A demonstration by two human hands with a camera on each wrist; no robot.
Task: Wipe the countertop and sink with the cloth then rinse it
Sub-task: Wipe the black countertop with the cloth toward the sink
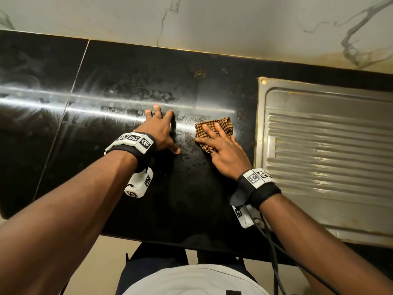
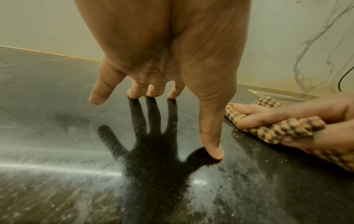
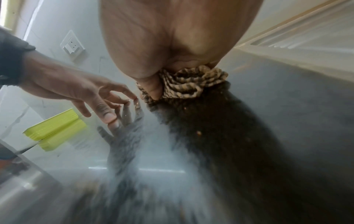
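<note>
My right hand (image 1: pixel 221 145) presses a brown-and-black checked cloth (image 1: pixel 223 123) flat onto the black countertop (image 1: pixel 127 81), just left of the steel sink drainboard (image 1: pixel 329 145). Its fingers lie straight and spread over the cloth. In the left wrist view the cloth (image 2: pixel 283 128) bunches between the right hand's (image 2: pixel 287 112) fingers and thumb. In the right wrist view the cloth (image 3: pixel 191 84) is wrinkled under the palm. My left hand (image 1: pixel 168 128) is spread beside it, fingertips (image 2: pixel 172 95) and thumb touching the counter, holding nothing.
The counter carries smeared wet streaks and a few crumbs (image 3: pixel 199 133); brownish stains (image 1: pixel 200 73) sit near the marble back wall. A yellow-green object (image 3: pixel 57 128) lies far left, under a wall socket (image 3: pixel 72 45). The counter's front edge is close to my body.
</note>
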